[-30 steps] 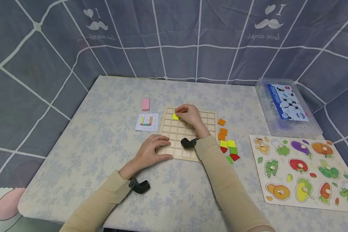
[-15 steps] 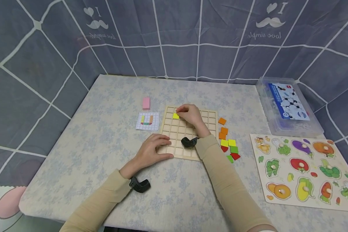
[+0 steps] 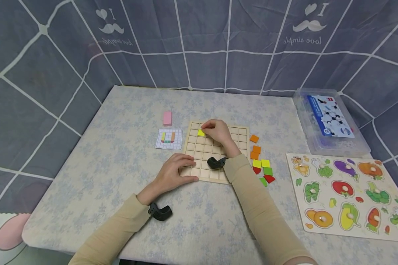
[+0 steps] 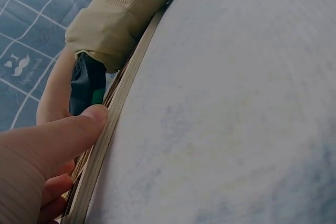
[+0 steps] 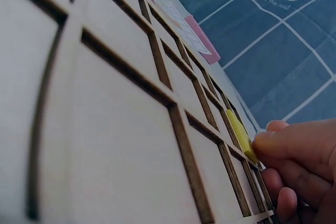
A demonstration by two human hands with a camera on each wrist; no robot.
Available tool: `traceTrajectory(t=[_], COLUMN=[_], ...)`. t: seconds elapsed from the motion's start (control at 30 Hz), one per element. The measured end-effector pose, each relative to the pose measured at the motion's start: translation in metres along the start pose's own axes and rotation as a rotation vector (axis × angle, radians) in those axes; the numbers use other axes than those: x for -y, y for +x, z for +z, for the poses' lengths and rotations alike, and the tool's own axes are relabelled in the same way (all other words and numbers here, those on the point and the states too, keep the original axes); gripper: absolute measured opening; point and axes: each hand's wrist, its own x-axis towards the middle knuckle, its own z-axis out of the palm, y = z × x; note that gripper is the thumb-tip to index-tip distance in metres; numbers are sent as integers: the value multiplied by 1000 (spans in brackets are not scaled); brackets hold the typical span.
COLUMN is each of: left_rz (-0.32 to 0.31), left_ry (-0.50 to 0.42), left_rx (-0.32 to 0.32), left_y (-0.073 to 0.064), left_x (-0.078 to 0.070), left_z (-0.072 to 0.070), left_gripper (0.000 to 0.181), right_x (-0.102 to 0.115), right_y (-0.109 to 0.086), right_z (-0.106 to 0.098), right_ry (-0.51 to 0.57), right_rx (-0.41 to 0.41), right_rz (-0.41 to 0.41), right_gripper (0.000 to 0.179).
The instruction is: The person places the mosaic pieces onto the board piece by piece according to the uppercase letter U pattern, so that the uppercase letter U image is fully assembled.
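Note:
A wooden grid board [image 3: 199,172] lies on the patterned table. My left hand [image 3: 170,172] holds its near left corner, thumb on the front edge and fingers at the left side; the left wrist view shows the thumb [image 4: 79,129] on the wooden edge. Over the far left of the board, my right hand [image 3: 218,132] pinches a square yellow tile [image 3: 201,133]. In the right wrist view that yellow tile [image 5: 240,135] stands tilted at a grid cell, thumb and fingertips on its edge. A pattern card [image 3: 169,145] with a coloured U shape lies left of the board.
Beside the board's right edge lie loose orange tiles [image 3: 256,149], yellow tiles [image 3: 265,163], green tiles [image 3: 268,171] and red tiles [image 3: 269,179]. A pink block [image 3: 167,118] sits behind the card. At right are a vegetable puzzle board [image 3: 325,200] and a clear plastic box [image 3: 338,145].

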Motion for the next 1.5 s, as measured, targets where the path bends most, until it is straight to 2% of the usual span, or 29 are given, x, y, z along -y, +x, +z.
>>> traceTrajectory(t=[0.2,0.37,0.63,0.87,1.0,1.1,1.33,1.5], left_rz=[-14,-15,-32,-34,-35,-39,-42,-48], left_ry=[-6,-11,-25,-23,-33,-37,-38,-39], left_rx=[7,0,-5,1,7,8,12,15], left_y=[0,0,-3,-3,-1,-1,-1,-1], left_x=[-1,-3,-3,-1,-1,-1,-1,-1], left_z=[1,1,2,3,4,4,4,3], left_gripper=[46,47,47,46,46,45,44,44], right_x=[13,29,40,25,11,-3,-34,-48], right_y=[-8,-24,-63,-101,-118,-126,-137,-140], right_z=[-13,-40,-109,-151,-161,-163,-160,-155], right_ry=[27,9,-48,-113,-150,-180,-243,-274], right_rx=[86,115,28,-83,-122,-114,-14,47], right_rz=[23,-10,-62,-59,-47,-37,6,28], right_gripper=[30,36,38,40,39,39,38,35])
